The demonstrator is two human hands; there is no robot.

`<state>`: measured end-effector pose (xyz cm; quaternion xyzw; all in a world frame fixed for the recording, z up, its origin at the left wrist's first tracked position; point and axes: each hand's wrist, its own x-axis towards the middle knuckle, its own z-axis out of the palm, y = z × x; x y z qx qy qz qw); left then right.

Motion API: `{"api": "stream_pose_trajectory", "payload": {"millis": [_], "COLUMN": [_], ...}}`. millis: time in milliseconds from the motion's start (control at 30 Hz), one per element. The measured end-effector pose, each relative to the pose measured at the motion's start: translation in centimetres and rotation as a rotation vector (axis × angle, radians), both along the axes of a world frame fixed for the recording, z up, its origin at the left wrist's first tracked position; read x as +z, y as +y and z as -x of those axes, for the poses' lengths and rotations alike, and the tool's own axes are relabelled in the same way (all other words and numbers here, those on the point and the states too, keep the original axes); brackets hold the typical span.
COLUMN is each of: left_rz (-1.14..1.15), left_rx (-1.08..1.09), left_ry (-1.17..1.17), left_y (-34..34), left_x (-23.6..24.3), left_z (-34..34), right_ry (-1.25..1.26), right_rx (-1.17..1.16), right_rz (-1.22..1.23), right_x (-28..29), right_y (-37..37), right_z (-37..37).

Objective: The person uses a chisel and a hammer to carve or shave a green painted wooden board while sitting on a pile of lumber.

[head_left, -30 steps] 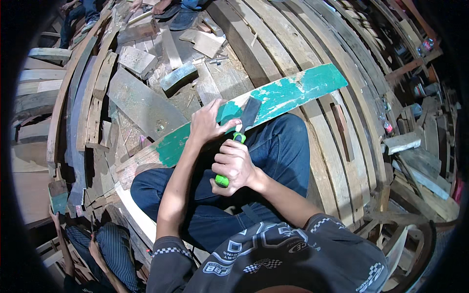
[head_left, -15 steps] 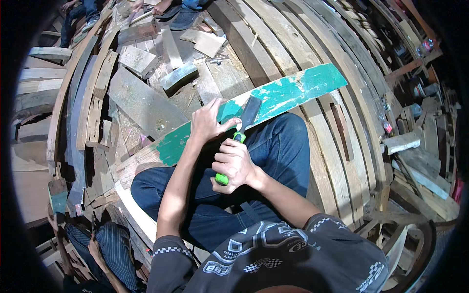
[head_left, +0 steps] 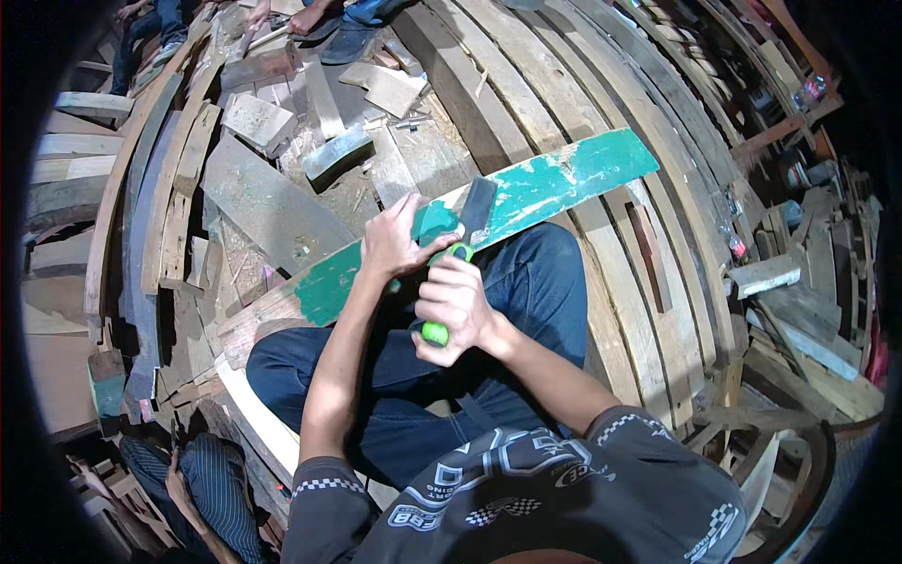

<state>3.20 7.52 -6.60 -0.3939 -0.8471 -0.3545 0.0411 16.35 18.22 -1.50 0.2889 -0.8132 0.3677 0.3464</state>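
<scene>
Long beams fill your right side, running under the board's far end. Dust and chips cover the floor ahead. A co-worker's striped trousers show lower left. The green board slants across your lap, offcuts just beyond it. Your right hand clenches the chisel, blade over the board; your left hand is at the board, its grip unclear.

Left of the frame's centre I see a wide grey plank, with a short block to its upper right. Long beams curve through the upper right; striped trousers of another person show to me at lower left.
</scene>
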Motion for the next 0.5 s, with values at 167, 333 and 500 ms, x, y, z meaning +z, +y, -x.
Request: {"api": "stream_pose_trajectory", "payload": {"millis": [167, 333, 500], "left_rz": [0.024, 0.086, 0.082], "left_rx": [-0.019, -0.01, -0.037], "left_ry": [-0.066, -0.09, -0.089], "left_y": [0.7, 0.1, 0.3], "left_x": [1.4, 1.3, 1.2], "left_z": [-0.6, -0.6, -0.5], "right_ry": [-0.046, -0.022, -0.047], "right_rx": [0.04, 0.035, 0.011], "right_rz": [-0.023, 0.008, -0.017], "right_x": [-0.9, -0.4, -0.2], "right_y": [-0.6, -1.0, -1.0], "right_z": [-2.1, -1.9, -1.8]}}
